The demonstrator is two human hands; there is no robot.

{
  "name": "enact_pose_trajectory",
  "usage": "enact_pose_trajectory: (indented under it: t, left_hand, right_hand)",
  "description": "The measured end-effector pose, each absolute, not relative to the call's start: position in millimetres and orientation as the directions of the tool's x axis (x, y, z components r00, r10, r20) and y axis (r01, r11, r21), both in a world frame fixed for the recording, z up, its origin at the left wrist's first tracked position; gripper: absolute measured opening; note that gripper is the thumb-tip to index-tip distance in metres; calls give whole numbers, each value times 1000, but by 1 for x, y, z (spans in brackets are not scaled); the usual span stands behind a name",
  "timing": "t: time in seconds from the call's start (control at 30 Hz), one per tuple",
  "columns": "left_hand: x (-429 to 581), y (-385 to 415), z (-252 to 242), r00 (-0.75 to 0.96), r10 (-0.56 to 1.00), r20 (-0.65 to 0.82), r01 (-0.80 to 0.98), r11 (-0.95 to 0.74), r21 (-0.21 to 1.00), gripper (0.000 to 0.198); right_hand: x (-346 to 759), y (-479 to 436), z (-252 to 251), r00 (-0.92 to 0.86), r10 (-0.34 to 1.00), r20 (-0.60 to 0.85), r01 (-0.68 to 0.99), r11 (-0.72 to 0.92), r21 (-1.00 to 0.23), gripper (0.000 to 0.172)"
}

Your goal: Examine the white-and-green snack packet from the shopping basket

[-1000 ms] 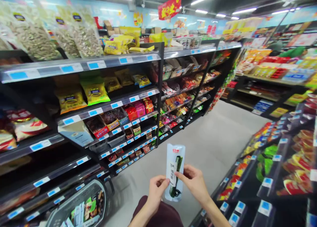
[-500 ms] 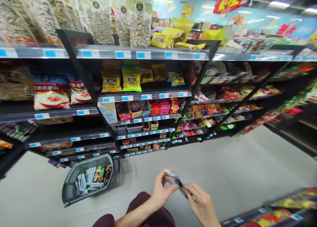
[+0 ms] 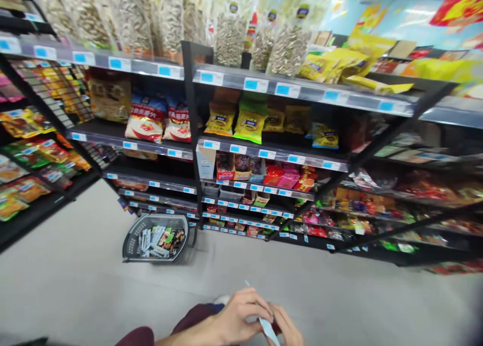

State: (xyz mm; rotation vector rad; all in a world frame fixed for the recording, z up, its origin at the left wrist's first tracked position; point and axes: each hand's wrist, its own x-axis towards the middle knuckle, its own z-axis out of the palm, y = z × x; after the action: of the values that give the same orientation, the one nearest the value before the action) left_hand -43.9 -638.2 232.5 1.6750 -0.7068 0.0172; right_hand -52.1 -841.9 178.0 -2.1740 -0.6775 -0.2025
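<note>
Low in the frame, the left hand (image 3: 243,313) and right hand (image 3: 290,330) were pressed close together, both closed on a white snack packet (image 3: 268,330) held between them above the person's dark red trouser leg (image 3: 196,318). A grey shopping basket (image 3: 131,239) holding more packets stood on the pale floor (image 3: 339,295) well ahead to the left, just before black shelves (image 3: 190,114) stocked with bagged snacks (image 3: 249,125) and, on top, clear bags of seeds (image 3: 230,34).

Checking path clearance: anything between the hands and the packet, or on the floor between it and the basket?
Nothing visible. The left hand and right hand both grip the packet directly. Between it and the basket at the foot of the shelves there is only bare floor. The person's knee sits below that line.
</note>
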Motion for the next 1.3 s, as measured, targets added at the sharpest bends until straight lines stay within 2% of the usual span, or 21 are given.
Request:
enact_pose_trajectory:
  t: [0.17, 0.3, 0.43, 0.57, 0.63, 0.8, 0.97, 1.1, 1.3]
  left_hand:
    - [-55, -614, 217, 871, -311, 381, -445, -169, 879, 21]
    - [-42, -600, 213, 894, -231, 385, -425, -156, 892, 21]
    - [-12, -590, 212, 896, -208, 392, -419, -101, 903, 25]
    - [35, -568, 216, 882, -196, 429, -454, -106, 885, 41]
    - [65, -550, 219, 870, -162, 466, -487, -124, 865, 43]
    - [148, -492, 229, 821, 25, 571, -557, -187, 809, 36]
    - [208, -434, 232, 861, 117, 494, -455, -255, 853, 22]
    - [231, -400, 228, 895, 139, 424, -378, -272, 885, 21]
    - [241, -378, 217, 911, 186, 367, -310, -276, 910, 22]
  right_hand:
    - [-40, -814, 180, 733, 545, 408, 666, -453, -592, 34]
    - [-26, -792, 183, 697, 570, 434, 710, -464, -531, 36]
    - [0, -780, 190, 746, 526, 408, 662, -525, -534, 32]
    - [47, -761, 210, 817, 407, 408, 576, -597, -557, 24]
    - [78, -744, 225, 830, 342, 441, 552, -615, -562, 20]
    - [161, -689, 276, 772, 230, 593, 575, -651, -496, 21]
    - [224, -631, 319, 683, 116, 721, 627, -600, -497, 28]
    - [262, -589, 337, 616, 114, 779, 696, -541, -472, 34]
    - [308, -544, 344, 690, 227, 688, 691, -491, -531, 23]
